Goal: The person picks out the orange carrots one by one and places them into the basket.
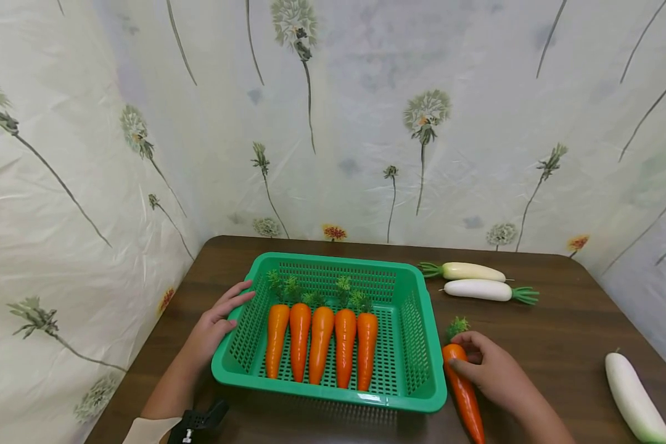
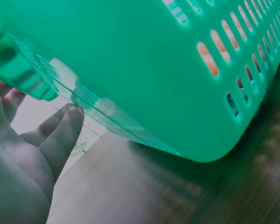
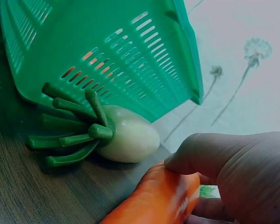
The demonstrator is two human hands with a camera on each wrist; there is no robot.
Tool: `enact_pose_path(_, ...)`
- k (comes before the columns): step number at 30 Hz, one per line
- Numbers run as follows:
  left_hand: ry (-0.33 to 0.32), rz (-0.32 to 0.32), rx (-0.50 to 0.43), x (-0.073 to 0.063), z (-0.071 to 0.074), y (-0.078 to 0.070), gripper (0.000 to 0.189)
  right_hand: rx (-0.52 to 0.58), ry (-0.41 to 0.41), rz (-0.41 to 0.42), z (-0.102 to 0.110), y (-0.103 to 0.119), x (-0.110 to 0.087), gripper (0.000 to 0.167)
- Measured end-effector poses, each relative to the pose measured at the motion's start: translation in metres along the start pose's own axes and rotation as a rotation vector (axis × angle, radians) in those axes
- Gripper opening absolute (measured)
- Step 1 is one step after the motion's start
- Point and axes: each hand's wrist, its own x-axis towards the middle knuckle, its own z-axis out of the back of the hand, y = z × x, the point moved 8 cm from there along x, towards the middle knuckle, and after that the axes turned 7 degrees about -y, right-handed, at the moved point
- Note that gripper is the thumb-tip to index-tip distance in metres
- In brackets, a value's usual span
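A green plastic basket stands on the table with several orange carrots side by side in it, their green tops toward the back. My left hand rests against the basket's left side, fingers fairly straight; the left wrist view shows its fingertips at the basket wall. To the right of the basket, my right hand pinches another carrot near its leafy top, between thumb and fingers. In the right wrist view the thumb lies on this carrot.
Two white radishes with green stalks, one behind the other, lie at the back right of the basket. Another white radish lies near the table's right edge. A flower-printed sheet hangs behind the brown table.
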Motion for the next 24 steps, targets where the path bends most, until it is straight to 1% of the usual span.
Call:
enact_pose_path(4, -0.001, 0.005, -0.001, 0.0001, -0.0001, 0.0003, 0.054, 0.003, -0.004, -0.003, 0.0005, 0.0, -0.0001, 0.049)
enact_pose_path(12, 0.006, -0.018, 0.004, 0.0001, -0.0011, -0.0013, 0.054, -0.001, -0.016, -0.008, 0.0024, -0.0008, 0.0002, 0.048)
enact_pose_path(17, -0.003, -0.023, 0.028, -0.0008, 0.0005, -0.0015, 0.055, -0.019, -0.028, 0.005, 0.0018, 0.0006, 0.0008, 0.047)
enact_pose_path(24, 0.006, -0.016, 0.015, -0.0008, -0.0013, -0.0036, 0.054, 0.018, -0.028, -0.006, 0.002, 0.003, -0.0022, 0.045)
